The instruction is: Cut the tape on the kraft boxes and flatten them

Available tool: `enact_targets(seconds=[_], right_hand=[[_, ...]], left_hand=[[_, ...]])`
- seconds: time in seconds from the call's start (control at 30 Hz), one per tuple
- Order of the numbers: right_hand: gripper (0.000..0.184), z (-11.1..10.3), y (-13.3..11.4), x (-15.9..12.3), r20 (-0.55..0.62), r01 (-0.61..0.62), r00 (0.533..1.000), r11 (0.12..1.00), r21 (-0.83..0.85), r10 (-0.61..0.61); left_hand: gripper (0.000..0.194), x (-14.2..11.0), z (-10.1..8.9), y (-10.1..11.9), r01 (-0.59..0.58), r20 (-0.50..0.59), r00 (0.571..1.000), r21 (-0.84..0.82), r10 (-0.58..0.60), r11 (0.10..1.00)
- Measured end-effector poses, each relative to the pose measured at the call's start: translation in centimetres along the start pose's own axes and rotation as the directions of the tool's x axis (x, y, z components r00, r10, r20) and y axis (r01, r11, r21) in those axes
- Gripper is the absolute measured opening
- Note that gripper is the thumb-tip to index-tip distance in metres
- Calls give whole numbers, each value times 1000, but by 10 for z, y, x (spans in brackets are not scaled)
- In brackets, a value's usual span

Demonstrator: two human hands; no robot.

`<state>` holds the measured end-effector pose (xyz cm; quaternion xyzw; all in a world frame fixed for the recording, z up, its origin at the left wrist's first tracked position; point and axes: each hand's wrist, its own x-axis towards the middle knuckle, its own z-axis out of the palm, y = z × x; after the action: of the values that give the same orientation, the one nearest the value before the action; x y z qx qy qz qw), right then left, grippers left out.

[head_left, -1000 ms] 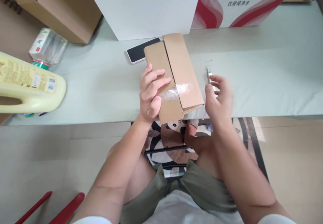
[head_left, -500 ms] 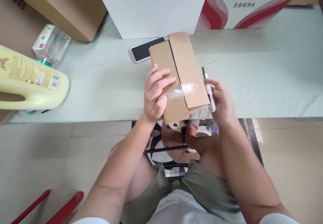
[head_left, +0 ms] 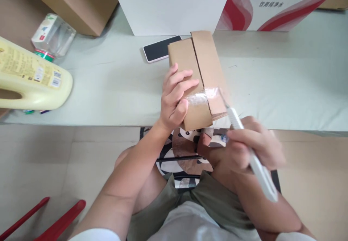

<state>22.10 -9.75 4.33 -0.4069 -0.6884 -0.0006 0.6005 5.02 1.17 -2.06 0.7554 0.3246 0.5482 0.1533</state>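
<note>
A small brown cardboard box stands tilted at the table's near edge, a strip of clear tape crossing the slit between its flaps. My left hand grips the box from its left side, fingers spread over the near flap and thumb below. In my right hand is a white utility knife, held between thumb and fingers with its blade out toward the upper left. The blurred blade tip lies over the right flap, close to the tape; whether it touches cannot be told.
Behind the box a phone lies on the cloth-covered table. A white box and a red-and-white carton stand at the back. On the left are a yellow jug, a clear bottle and a large carton.
My right hand has turned the knife from beside the box's right edge, swinging its blade toward the tape and its handle down toward me. My left hand keeps its hold on the box.
</note>
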Motion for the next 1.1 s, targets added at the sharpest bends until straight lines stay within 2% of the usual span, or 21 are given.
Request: enact_targets(seconds=[0.1,0.17,0.27,0.43,0.6,0.7,0.77,0.9,1.0,1.1], right_hand=[[13,0,-9,-1,137,-75,987,995,-62,83],[14,-1,-11,0,152,-92,983,992,-86,105],[16,-2,-15,2,171,-104,976,981,-166,133],[23,-2,-28,1,217,-196,943,946,-258,254],[18,-3,-30,2,256,-149,941,951,-270,220],[20,-2,-28,3,287,-178,923,947,-269,255],[20,2,-26,3,267,-162,934,946,-281,239],[15,16,-15,-4,179,-51,977,947,-317,113],[15,23,-10,-7,171,-57,978,942,-331,119],[14,20,-11,-7,147,-83,980,947,-310,134]], left_hand=[[66,1,3,2,84,-23,996,-1,-84,996],[66,1,4,3,107,-34,994,-19,-108,994],[63,1,4,2,80,-35,996,-45,-82,996],[58,0,2,1,9,-21,1000,-51,-10,999],[61,-1,1,0,17,-13,1000,6,-17,1000],[59,-1,1,0,-5,-18,1000,15,5,1000],[53,-1,1,0,-53,-23,998,5,53,999],[49,-1,1,0,-95,-11,995,35,95,995],[54,-1,2,0,-76,7,997,70,75,995],[58,-1,2,0,-68,-17,997,60,69,996]])
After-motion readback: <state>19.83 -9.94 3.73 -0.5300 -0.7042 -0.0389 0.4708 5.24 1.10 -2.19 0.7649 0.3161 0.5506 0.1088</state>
